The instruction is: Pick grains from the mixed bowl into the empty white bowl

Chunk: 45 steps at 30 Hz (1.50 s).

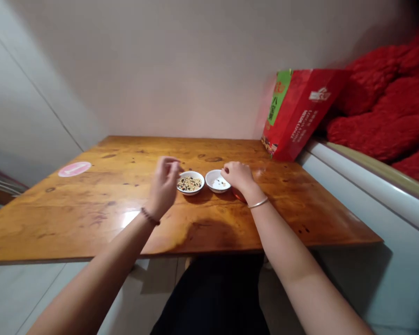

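A white bowl (190, 183) with a dark rim holds mixed yellow and black grains or beans near the middle of the wooden table. Just right of it, a second white bowl (217, 181) has only a few small dark and brown pieces inside. My left hand (165, 184), with a beaded bracelet, hovers at the left side of the grain bowl; its fingers are blurred. My right hand (238, 176), wearing a silver bangle, is over the right edge of the second bowl, fingers curled together; their tips are hidden. Something red (239, 194) shows partly beneath my right wrist.
A pink and white oval sticker (74, 169) lies on the wooden table (108, 200) at the left. A red and green box (300, 111) stands at the back right against the wall. Red fluffy fabric (387, 107) rests on a white surface at the right.
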### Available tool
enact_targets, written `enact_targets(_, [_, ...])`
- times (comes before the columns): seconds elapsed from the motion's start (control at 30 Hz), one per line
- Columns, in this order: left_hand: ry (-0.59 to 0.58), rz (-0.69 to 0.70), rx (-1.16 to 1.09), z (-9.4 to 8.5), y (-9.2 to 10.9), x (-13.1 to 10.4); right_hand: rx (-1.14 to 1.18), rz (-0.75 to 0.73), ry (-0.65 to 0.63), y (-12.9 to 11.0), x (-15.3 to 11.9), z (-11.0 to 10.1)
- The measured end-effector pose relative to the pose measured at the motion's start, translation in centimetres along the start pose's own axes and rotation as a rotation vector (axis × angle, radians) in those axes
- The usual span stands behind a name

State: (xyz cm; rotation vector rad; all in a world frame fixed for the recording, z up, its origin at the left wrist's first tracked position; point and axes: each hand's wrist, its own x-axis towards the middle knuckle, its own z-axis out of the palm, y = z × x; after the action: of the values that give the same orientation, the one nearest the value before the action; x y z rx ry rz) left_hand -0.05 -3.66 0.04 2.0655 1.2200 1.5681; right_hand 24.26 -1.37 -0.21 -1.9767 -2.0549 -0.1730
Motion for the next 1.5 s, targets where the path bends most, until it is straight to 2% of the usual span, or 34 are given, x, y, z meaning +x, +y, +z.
enact_targets(0.1, [-0.220, 0.037, 0.305, 1.5, -2.5, 2.2, -0.003, -0.010, -0.013, -0.4, 0.3, 0.7])
enact_targets(0.2, [-0.246, 0.059, 0.503, 2.5, -4.9, 3.2, 0.014, -0.038, 0.015, -0.7, 0.4, 1.1])
enact_targets(0.27, [-0.241, 0.106, 0.613, 2.2, -5.6, 3.1, 0.019, -0.049, 0.052, -1.0, 0.3, 1.2])
enact_targets(0.37, [-0.274, 0.028, 0.643, 0.9, -5.5, 2.8, 0.077, -0.073, 0.106, -1.3, 0.1, 1.1])
enact_targets(0.47, [-0.423, -0.117, 0.666, 0.0, -4.6, 2.9, 0.160, -0.067, 0.130, -1.7, -0.1, 1.0])
enact_targets(0.53, [-0.497, -0.136, 0.710, -0.1, -4.2, 2.9, 0.164, -0.065, 0.153, -2.0, -0.2, 1.2])
enact_targets(0.73, [-0.533, -0.092, 0.813, 0.3, -4.3, 2.5, 0.116, -0.071, 0.224, -2.9, -0.5, 2.6])
enact_targets(0.93, [-0.653, 0.171, 0.734, 0.9, -4.6, 2.2, 0.121, -0.065, 0.245, -3.2, -0.5, 4.3])
enact_targets(1.5, [-0.682, 0.113, 0.792, 1.3, -4.3, 1.9, 0.175, -0.106, 0.230, -3.6, -0.8, 4.0])
